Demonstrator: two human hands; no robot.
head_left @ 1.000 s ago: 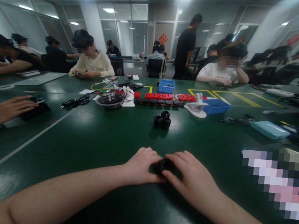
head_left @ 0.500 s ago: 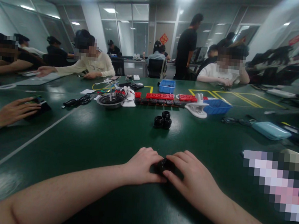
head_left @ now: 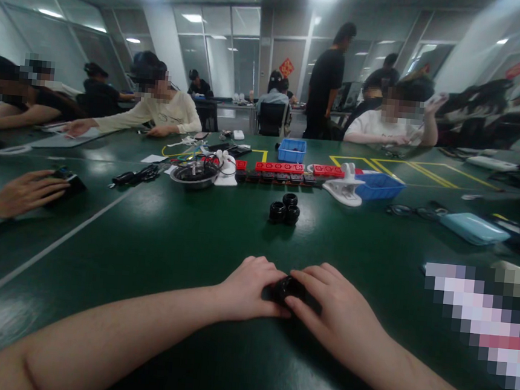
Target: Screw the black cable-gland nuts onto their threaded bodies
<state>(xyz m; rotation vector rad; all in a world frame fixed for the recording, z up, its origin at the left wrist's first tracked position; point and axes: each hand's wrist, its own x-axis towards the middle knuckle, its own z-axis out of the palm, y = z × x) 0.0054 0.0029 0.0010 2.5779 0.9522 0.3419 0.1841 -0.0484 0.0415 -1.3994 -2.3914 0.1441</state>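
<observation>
Two bare hands meet over a dark green table [head_left: 169,235]. The left hand [head_left: 247,290] and the right hand [head_left: 339,302] have fingers and thumbs curled around one small, round black part [head_left: 284,288] — gripped between them, close to the wearer and partly hidden by the fingers. Beyond it, three glossy black round parts [head_left: 277,212] stand clustered together. Farther back runs a row of red blocks [head_left: 279,167], with a white clip [head_left: 349,193] near its right end — just beside a blue bin [head_left: 381,186].

Piece [head_left: 285,289] between left hand [head_left: 250,290] and right hand [head_left: 339,302], round parts [head_left: 285,210] beyond on table [head_left: 169,235], bin [head_left: 379,188] behind, rightward.
</observation>
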